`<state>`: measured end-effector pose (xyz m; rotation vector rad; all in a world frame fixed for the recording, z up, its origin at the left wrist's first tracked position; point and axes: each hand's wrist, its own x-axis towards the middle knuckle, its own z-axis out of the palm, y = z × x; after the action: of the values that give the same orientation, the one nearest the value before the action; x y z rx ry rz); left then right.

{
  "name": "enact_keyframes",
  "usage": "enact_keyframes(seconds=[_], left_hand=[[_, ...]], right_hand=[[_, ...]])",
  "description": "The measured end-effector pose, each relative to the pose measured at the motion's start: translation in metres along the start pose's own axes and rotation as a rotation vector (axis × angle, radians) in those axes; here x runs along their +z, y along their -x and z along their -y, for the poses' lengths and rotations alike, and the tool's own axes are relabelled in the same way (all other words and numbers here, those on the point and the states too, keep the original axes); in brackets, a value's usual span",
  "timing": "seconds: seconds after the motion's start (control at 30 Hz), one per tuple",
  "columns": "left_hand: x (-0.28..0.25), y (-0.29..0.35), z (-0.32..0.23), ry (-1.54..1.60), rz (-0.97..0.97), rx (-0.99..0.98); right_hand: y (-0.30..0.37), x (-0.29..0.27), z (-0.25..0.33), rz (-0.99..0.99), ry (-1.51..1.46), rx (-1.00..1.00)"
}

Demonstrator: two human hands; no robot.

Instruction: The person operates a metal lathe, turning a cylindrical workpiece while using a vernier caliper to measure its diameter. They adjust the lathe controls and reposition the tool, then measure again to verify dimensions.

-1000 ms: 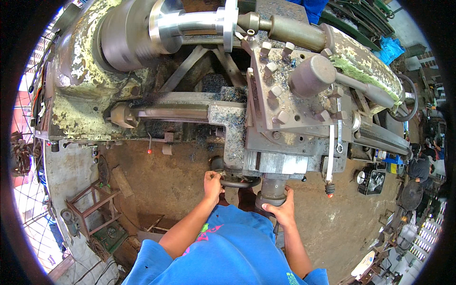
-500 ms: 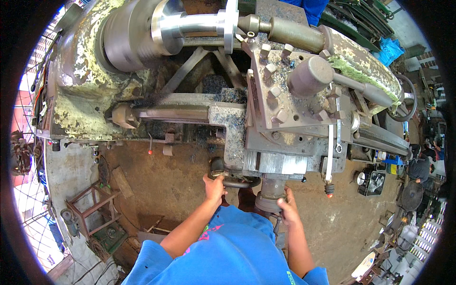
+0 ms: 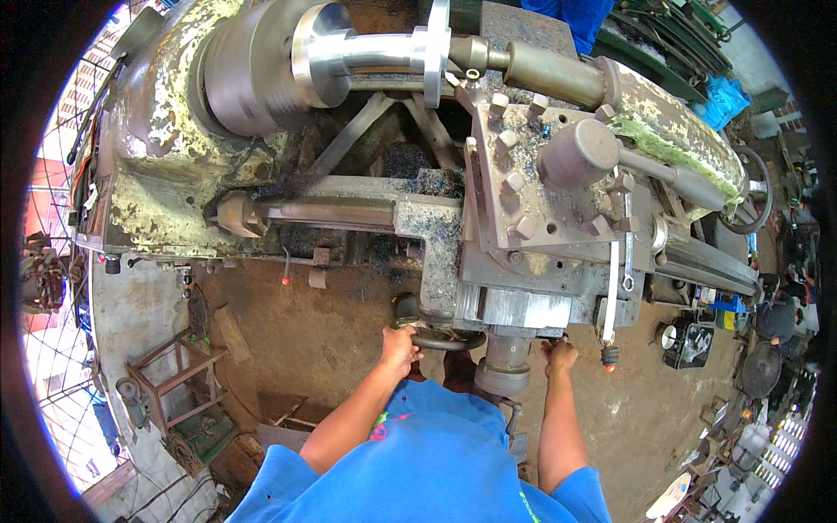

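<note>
My left hand (image 3: 401, 347) is closed around the rim of the carriage handwheel (image 3: 449, 341) under the lathe's apron. My right hand (image 3: 560, 352) is closed at a small dark knob (image 3: 551, 336) below the cross slide, its fingers partly hiding it. Between my hands, the grey cylindrical cross-slide dial (image 3: 503, 370) stands free of both. Above, a shiny flanged metal shaft (image 3: 384, 50) runs from the lathe chuck (image 3: 248, 70), blurred as if turning, to the tailstock centre (image 3: 471, 54). A cutting tool's tip (image 3: 453, 80) lies near the flange.
Dark chips lie on the tool post (image 3: 523, 174) and carriage. A combination wrench (image 3: 628, 244) and a lever with a red-tipped black grip (image 3: 609, 356) are at its right. A rusty metal frame (image 3: 179, 370) stands at left on the floor. Another person's blue clothing (image 3: 571, 19) shows behind the lathe.
My right hand has left the cross-slide dial and moved up and right to the small dark knob. My left hand keeps hold of the handwheel. The whole view has shifted slightly.
</note>
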<state>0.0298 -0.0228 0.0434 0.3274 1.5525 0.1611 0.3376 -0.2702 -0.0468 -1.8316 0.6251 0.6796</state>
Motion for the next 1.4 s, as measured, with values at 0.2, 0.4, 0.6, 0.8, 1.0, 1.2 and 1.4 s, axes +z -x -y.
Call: enact_keyframes(seconds=[0.2, 0.4, 0.6, 0.8, 1.0, 1.2, 1.4], left_hand=[[0.001, 0.004, 0.004, 0.003, -0.081, 0.096], [0.01, 0.011, 0.01, -0.039, -0.081, 0.126], [0.004, 0.011, 0.004, -0.071, -0.062, 0.109], [0.0, 0.009, 0.01, -0.108, -0.048, 0.155], [-0.007, 0.013, 0.004, -0.201, 0.057, 0.148], [-0.002, 0.026, 0.008, -0.669, -0.123, 0.291], [-0.008, 0.019, 0.016, -0.689, -0.017, 0.405]], right_hand=[[-0.014, -0.001, -0.001, -0.065, 0.002, -0.037], [-0.016, 0.003, -0.009, -0.179, 0.103, -0.099], [-0.051, 0.008, -0.031, -0.179, -0.083, -0.019], [-0.09, 0.01, -0.058, -0.032, -0.247, 0.226], [-0.073, -0.007, -0.031, 0.134, 0.043, 0.198], [-0.031, 0.003, -0.016, 0.011, 0.299, -0.108], [-0.007, 0.017, -0.03, 0.025, 0.69, -0.231]])
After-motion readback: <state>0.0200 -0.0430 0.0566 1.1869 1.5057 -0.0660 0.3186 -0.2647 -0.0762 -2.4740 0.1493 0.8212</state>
